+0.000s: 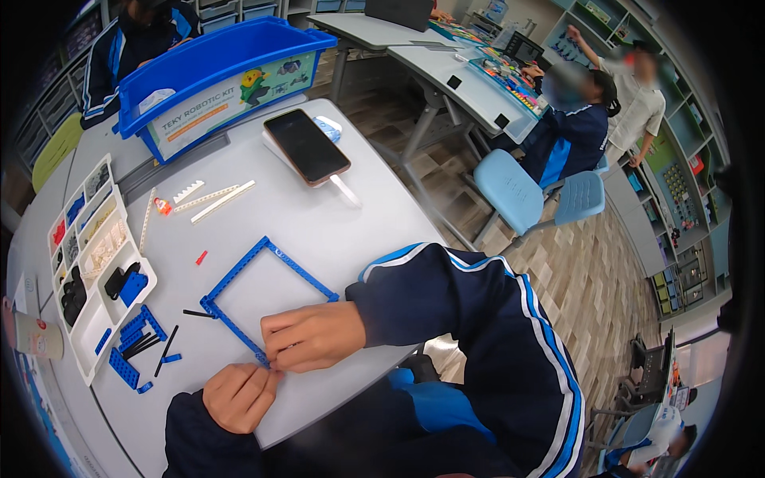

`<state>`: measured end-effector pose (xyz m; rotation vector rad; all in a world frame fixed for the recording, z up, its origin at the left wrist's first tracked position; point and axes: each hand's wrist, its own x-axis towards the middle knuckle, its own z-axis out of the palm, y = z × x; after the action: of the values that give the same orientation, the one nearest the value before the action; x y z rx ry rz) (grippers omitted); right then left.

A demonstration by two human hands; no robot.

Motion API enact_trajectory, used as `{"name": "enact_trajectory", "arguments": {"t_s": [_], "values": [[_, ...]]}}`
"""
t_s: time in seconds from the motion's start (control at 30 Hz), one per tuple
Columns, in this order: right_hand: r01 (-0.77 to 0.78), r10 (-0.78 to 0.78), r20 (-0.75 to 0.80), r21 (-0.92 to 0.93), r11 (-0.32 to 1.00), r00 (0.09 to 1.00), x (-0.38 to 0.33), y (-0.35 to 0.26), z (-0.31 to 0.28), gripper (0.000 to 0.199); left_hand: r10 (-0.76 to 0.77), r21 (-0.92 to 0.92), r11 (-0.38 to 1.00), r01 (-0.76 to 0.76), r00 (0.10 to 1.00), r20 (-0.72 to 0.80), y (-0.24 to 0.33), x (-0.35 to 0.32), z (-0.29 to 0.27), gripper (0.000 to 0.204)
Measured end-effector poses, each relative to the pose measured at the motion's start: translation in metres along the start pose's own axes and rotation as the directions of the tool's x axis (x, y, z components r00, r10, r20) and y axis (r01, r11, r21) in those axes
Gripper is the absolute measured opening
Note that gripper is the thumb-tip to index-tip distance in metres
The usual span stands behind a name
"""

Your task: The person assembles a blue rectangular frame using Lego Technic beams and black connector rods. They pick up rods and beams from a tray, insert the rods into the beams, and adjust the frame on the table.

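A frame of blue building-kit beams [231, 327] lies on the grey table, its near corner between my hands. My left hand [241, 396] is closed at that corner, fingertips pinched together. Right beside it, my right hand [312, 337] is closed too and bends over the same corner, hiding what its fingertips press on. A black axle [198, 314] sticks out from the frame's left corner. To the left lie loose blue beams [125, 369], black axles [166, 350] and a small red piece [202, 257].
A white sorting tray [143, 269] of parts stands at the left, with a cup [38, 335] beside it. White beams [223, 201] and a small figure [162, 206] lie farther back. Beyond are a phone [307, 146] and a blue bin [227, 80]. Other people sit nearby.
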<state>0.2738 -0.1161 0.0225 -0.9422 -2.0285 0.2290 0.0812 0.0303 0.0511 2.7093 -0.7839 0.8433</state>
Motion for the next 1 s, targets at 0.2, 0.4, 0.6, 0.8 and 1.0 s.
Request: {"name": "enact_trajectory", "arguments": {"t_s": [0.2, 0.4, 0.6, 0.8, 1.0], "values": [[-0.055, 0.055, 0.010, 0.029, 0.998, 0.998, 0.002, -0.004, -0.006, 0.012, -0.038, -0.048, 0.998, 0.035, 0.997, -0.067, -0.001, -0.002, 0.005, 0.023], [-0.121, 0.118, 0.031, 0.105, 0.987, 0.993, 0.009, -0.006, -0.010, 0.019, -0.073, -0.036, 0.997, 0.068, 0.988, -0.137, -0.004, -0.009, 0.011, 0.021], [-0.143, 0.139, 0.042, 0.104, 0.984, 0.989, 0.012, -0.010, -0.014, 0.023, -0.046, -0.022, 0.999, 0.044, 0.989, -0.142, -0.006, -0.009, 0.011, 0.020], [-0.241, 0.244, 0.096, -0.040, 0.970, 0.965, 0.021, -0.012, -0.039, 0.022, -0.022, -0.001, 1.000, 0.022, 0.992, -0.127, -0.007, -0.011, 0.012, 0.019], [-0.571, 0.243, -0.517, -0.735, 0.365, 0.821, 0.012, 0.048, -0.127, 0.059, -0.041, -0.028, 0.999, 0.037, 0.986, -0.162, -0.009, -0.014, 0.019, 0.016]]}}
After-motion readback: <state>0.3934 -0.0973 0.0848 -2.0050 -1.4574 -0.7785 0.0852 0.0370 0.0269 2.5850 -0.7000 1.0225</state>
